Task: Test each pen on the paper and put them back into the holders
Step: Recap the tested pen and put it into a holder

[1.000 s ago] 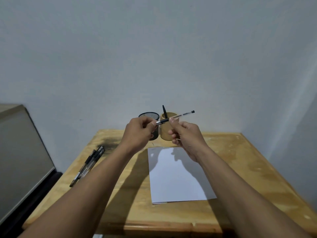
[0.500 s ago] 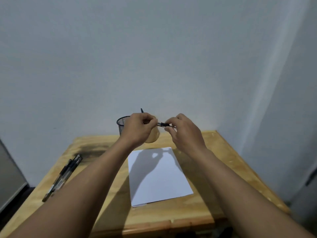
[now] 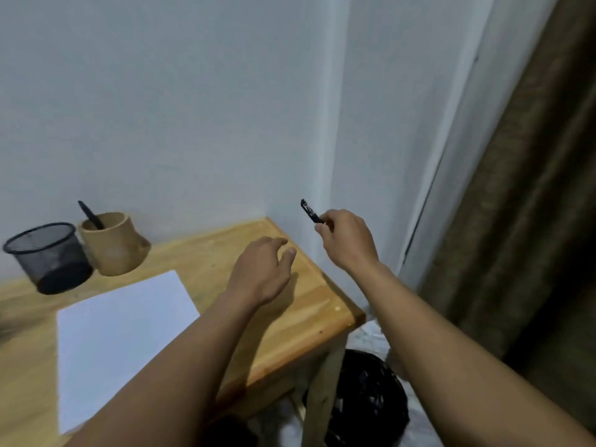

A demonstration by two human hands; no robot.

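The right hand (image 3: 346, 238) is raised past the right edge of the table, in front of the wall corner, with its fingers pinched on a small black pen piece (image 3: 310, 211). The piece sticks up and to the left out of the fingertips; it looks like a cap with a clip, though it is too small and blurred to be sure, and no writing on it can be read. The left hand (image 3: 263, 269) hovers low over the right end of the wooden table (image 3: 306, 314), palm down, fingers loosely spread and curled, holding nothing that can be seen.

A blank white sheet of paper (image 3: 119, 337) lies flat on the table to the left of the left forearm, with no marks visible on it. At the back of the table, near the wall, stand two holders just beside each other: a tan wooden cup (image 3: 113, 245) with one black pen (image 3: 90, 216) leaning in it, and to its left a black mesh cup (image 3: 48, 256). No label or brand shows on either holder.

Below the table's right corner, on the floor, sits a bin lined with a black bag (image 3: 364, 398). A brown curtain (image 3: 532, 188) hangs along the right side.
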